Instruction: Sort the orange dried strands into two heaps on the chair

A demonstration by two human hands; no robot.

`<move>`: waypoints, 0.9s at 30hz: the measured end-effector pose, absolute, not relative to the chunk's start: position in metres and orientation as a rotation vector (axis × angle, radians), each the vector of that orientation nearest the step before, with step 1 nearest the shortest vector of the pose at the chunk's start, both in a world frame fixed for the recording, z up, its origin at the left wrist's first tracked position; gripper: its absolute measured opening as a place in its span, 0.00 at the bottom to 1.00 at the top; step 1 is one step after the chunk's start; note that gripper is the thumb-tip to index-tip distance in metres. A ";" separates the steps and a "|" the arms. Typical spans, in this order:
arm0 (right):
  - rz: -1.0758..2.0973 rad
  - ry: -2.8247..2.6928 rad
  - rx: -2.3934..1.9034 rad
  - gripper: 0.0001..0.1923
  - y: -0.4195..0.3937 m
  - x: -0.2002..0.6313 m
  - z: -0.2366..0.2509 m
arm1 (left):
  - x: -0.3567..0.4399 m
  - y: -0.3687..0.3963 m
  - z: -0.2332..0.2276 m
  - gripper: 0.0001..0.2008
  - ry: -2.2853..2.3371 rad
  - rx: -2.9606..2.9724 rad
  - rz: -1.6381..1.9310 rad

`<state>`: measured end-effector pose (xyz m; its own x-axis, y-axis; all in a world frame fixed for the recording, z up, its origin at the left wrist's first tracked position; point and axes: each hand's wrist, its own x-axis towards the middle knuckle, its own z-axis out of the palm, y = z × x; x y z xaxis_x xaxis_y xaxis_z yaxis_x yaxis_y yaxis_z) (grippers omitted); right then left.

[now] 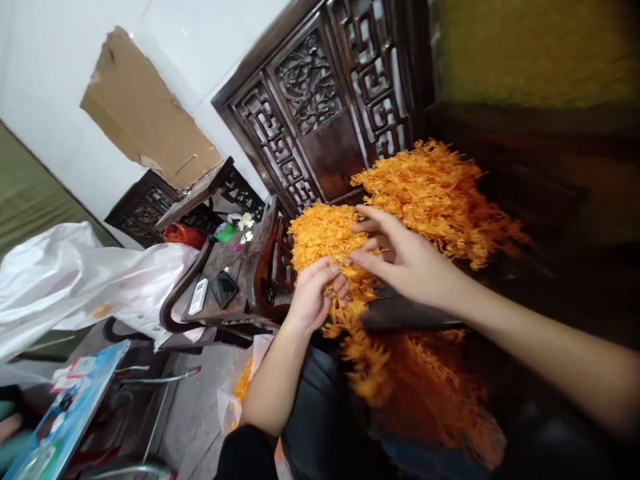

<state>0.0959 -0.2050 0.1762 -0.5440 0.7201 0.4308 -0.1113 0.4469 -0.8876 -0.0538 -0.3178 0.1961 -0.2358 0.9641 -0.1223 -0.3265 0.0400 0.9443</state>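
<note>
My left hand (316,293) is closed, thumb against fingers, on an orange frilly strand (350,320) that hangs down toward my lap. Just to its right, my right hand (393,250) is open with fingers apart and slightly curled, over a smaller pile of orange frilly strands (323,230). Nothing shows in the right hand's grasp. A larger heap of orange frilly pieces (425,193) lies beyond the right hand on a dark wooden seat. Below my hands, more orange strands (440,393) hang in shadow and are partly blurred.
A carved dark wooden backrest (325,100) rises behind the piles. To the left, a wooden side table (240,267) holds a black object (224,289), a white box (199,297) and small flowers. White plastic sheeting (90,280), cardboard (150,100) and a blue board (70,407) stand farther left.
</note>
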 end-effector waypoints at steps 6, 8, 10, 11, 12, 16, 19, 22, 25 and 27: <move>1.348 -1.894 -0.514 0.16 -0.195 0.095 0.174 | -0.046 -0.311 0.196 0.18 1.221 0.736 1.435; 1.378 -1.893 -0.530 0.12 -0.187 0.101 0.174 | -0.047 -0.311 0.195 0.19 1.234 0.757 1.469; 1.309 -1.876 -0.590 0.09 -0.177 0.107 0.175 | -0.047 -0.311 0.193 0.20 1.211 0.783 1.455; 1.247 -1.865 -0.624 0.07 -0.172 0.110 0.175 | -0.047 -0.311 0.193 0.20 1.193 0.787 1.431; 1.188 -1.860 -0.651 0.05 -0.168 0.112 0.175 | -0.046 -0.311 0.192 0.20 1.172 0.781 1.405; 1.168 -1.847 -0.659 0.04 -0.161 0.113 0.178 | -0.043 -0.306 0.194 0.19 1.104 0.719 1.340; 1.297 -1.701 -0.677 0.05 -0.152 0.119 0.180 | -0.044 -0.308 0.200 0.20 1.087 0.737 1.346; 1.297 -1.375 -0.791 0.08 -0.135 0.130 0.180 | -0.050 -0.317 0.205 0.22 1.137 0.828 1.443; 1.304 -1.412 -0.823 0.08 -0.133 0.133 0.178 | -0.054 -0.324 0.204 0.22 1.209 0.917 1.417; 1.386 -1.659 -0.752 0.11 -0.148 0.129 0.176 | -0.055 -0.326 0.201 0.22 1.210 0.937 1.335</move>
<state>0.1294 -0.1481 0.1762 -0.4786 0.8510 0.2161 -0.0615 0.2131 -0.9751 -0.0551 -0.3258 0.2007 -0.1366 0.9860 -0.0960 -0.1922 0.0687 0.9790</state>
